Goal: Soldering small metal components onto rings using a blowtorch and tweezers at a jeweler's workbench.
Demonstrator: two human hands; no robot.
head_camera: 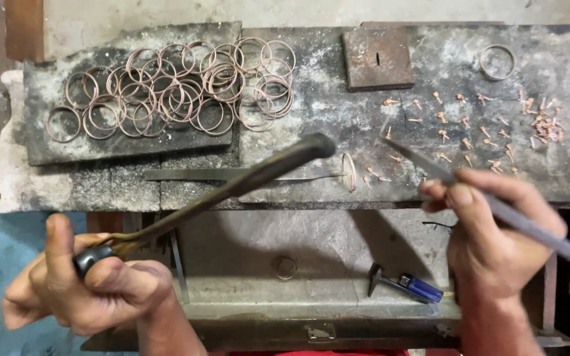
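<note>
Left hand (94,283) clamps torch (232,188), right hand (496,237) pinches tweezers (489,204) near upright ring (349,173) mid-frame; ring pile (173,92) sits upper left, solder bits (470,125) upper right plentiful, so likely early.

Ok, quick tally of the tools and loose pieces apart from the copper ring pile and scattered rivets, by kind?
Long dark metal hammer-like tool in left hand: 1
Thin grey metal rod in right hand: 1
Flat grey metal file: 1
Square rusty metal plate: 1
Blue-bodied lighter: 1
Lone pale metal ring: 1
Total: 6
</note>
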